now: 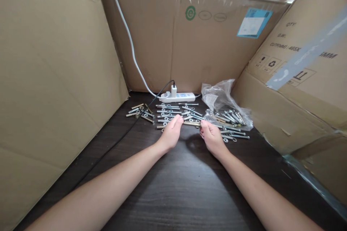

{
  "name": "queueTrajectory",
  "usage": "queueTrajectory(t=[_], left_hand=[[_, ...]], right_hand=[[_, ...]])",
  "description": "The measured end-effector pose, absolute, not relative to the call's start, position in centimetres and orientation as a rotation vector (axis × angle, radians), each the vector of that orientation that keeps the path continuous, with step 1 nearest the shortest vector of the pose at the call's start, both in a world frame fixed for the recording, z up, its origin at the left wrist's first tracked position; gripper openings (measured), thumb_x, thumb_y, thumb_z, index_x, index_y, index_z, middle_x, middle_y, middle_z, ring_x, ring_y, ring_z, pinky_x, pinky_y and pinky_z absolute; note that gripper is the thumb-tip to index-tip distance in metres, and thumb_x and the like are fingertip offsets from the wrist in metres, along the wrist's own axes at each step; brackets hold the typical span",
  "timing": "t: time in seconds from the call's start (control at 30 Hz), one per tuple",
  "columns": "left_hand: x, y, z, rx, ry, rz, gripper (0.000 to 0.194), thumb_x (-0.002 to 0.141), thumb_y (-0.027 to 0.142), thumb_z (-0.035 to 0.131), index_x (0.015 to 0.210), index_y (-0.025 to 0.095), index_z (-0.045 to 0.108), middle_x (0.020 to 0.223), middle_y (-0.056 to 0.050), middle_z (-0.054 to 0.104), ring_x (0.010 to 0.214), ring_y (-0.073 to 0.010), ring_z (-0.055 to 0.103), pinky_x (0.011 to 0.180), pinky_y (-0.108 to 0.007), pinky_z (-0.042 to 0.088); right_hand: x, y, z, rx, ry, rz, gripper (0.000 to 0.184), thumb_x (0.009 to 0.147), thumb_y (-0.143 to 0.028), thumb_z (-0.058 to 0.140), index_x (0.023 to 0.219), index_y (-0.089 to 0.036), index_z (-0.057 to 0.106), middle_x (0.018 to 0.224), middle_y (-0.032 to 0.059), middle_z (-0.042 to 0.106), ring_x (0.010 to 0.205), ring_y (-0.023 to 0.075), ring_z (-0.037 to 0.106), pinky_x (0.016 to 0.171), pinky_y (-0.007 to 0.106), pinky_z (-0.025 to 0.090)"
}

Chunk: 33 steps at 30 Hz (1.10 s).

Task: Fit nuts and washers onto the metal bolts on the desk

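Slack in your left hand (172, 131) or right hand (213, 137), both grasping a slim gold-toned metal rod (191, 123) above the dark wood-grain surface (184, 191), could drop it among silver metal bolts (176, 112).

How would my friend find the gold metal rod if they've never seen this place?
Start at the back box, then look down to the white power strip on the dark table. Nearer you, the left hand and right hand grip the rod. It alone bridges both hands, and it's gold-coloured, unlike the silvery bolts nearby.
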State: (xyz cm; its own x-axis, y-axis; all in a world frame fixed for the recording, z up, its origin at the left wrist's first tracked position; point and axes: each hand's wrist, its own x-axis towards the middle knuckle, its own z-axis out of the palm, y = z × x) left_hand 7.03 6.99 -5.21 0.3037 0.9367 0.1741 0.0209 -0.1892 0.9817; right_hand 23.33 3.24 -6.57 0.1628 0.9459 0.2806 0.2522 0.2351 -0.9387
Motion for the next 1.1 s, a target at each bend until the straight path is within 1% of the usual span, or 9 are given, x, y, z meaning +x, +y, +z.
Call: queueTrajectory(t=[0.1, 0.17, 0.3, 0.43, 0.67, 0.77, 0.93, 1.0, 1.1], left_hand=[[7.23, 7.1, -5.56, 1.586, 0.909, 1.071, 0.042, 0.092, 0.049, 0.033, 0.063, 0.019, 0.032, 0.057, 0.005, 0.03, 0.051, -0.0093, 0.026, 0.049, -0.023, 0.023], [7.29, 7.1, -5.64, 1.615, 0.916, 1.057, 0.043, 0.091, 0.051, 0.033, 0.061, 0.02, 0.031, 0.057, 0.005, 0.03, 0.052, -0.0096, 0.026, 0.049, -0.023, 0.024], [7.11, 6.99, -5.36, 1.616, 0.884, 1.062, 0.033, 0.091, 0.044, 0.036, 0.068, 0.02, 0.036, 0.059, 0.004, 0.034, 0.053, -0.0102, 0.03, 0.05, -0.022, 0.027], [6.88, 6.93, -5.15, 1.609, 0.865, 1.051, 0.022, 0.09, 0.032, 0.039, 0.072, 0.02, 0.036, 0.059, 0.005, 0.034, 0.051, -0.0093, 0.029, 0.05, -0.021, 0.027], [7.26, 7.15, -5.6, 1.624, 0.901, 1.093, 0.039, 0.092, 0.045, 0.034, 0.064, 0.019, 0.035, 0.058, 0.004, 0.034, 0.052, -0.0099, 0.03, 0.05, -0.023, 0.028], [7.19, 7.0, -5.33, 1.661, 0.922, 1.075, 0.035, 0.092, 0.042, 0.036, 0.065, 0.019, 0.036, 0.059, 0.004, 0.035, 0.054, -0.0103, 0.031, 0.051, -0.022, 0.029], [6.81, 6.72, -4.76, 1.628, 0.923, 1.031, 0.018, 0.089, 0.028, 0.04, 0.072, 0.02, 0.037, 0.058, 0.006, 0.034, 0.053, -0.0093, 0.031, 0.052, -0.02, 0.028], [6.8, 6.75, -4.81, 1.597, 0.921, 1.039, 0.017, 0.089, 0.029, 0.04, 0.074, 0.02, 0.039, 0.058, 0.006, 0.034, 0.051, -0.0089, 0.03, 0.051, -0.02, 0.028], [6.97, 6.91, -5.14, 1.568, 0.93, 1.07, 0.028, 0.091, 0.04, 0.038, 0.072, 0.019, 0.04, 0.059, 0.005, 0.036, 0.051, -0.0088, 0.031, 0.049, -0.021, 0.027]], right_hand=[[23.3, 3.15, -6.42, -1.246, -1.34, 0.731, 0.047, 0.089, -0.058, 0.04, 0.061, -0.021, 0.036, 0.054, -0.0044, 0.034, 0.048, 0.0104, 0.032, 0.045, 0.024, 0.027], [23.28, 3.13, -6.32, -1.243, -1.346, 0.722, 0.047, 0.089, -0.059, 0.04, 0.06, -0.021, 0.037, 0.053, -0.0041, 0.035, 0.048, 0.0106, 0.034, 0.046, 0.024, 0.028], [23.3, 3.21, -6.35, -1.247, -1.356, 0.733, 0.048, 0.089, -0.059, 0.039, 0.059, -0.021, 0.038, 0.052, -0.0037, 0.036, 0.047, 0.011, 0.035, 0.046, 0.025, 0.029], [23.33, 3.3, -6.55, -1.243, -1.339, 0.739, 0.047, 0.088, -0.059, 0.04, 0.059, -0.021, 0.037, 0.052, -0.0038, 0.036, 0.046, 0.0108, 0.033, 0.045, 0.025, 0.028], [23.24, 3.22, -6.43, -1.242, -1.347, 0.726, 0.046, 0.089, -0.057, 0.04, 0.06, -0.021, 0.037, 0.053, -0.0037, 0.036, 0.048, 0.0106, 0.033, 0.046, 0.024, 0.029], [23.26, 3.27, -6.4, -1.243, -1.349, 0.728, 0.047, 0.089, -0.057, 0.04, 0.06, -0.021, 0.037, 0.053, -0.004, 0.035, 0.047, 0.0104, 0.033, 0.045, 0.024, 0.029], [23.27, 3.39, -6.5, -1.237, -1.333, 0.75, 0.047, 0.088, -0.058, 0.041, 0.06, -0.021, 0.036, 0.053, -0.0041, 0.035, 0.047, 0.0104, 0.032, 0.045, 0.024, 0.028], [23.28, 3.43, -6.59, -1.236, -1.335, 0.744, 0.047, 0.088, -0.058, 0.041, 0.06, -0.021, 0.037, 0.053, -0.004, 0.035, 0.047, 0.0104, 0.033, 0.045, 0.024, 0.028], [23.33, 3.47, -6.73, -1.235, -1.347, 0.716, 0.046, 0.089, -0.057, 0.041, 0.06, -0.021, 0.037, 0.052, -0.004, 0.035, 0.047, 0.0102, 0.032, 0.045, 0.024, 0.027]])
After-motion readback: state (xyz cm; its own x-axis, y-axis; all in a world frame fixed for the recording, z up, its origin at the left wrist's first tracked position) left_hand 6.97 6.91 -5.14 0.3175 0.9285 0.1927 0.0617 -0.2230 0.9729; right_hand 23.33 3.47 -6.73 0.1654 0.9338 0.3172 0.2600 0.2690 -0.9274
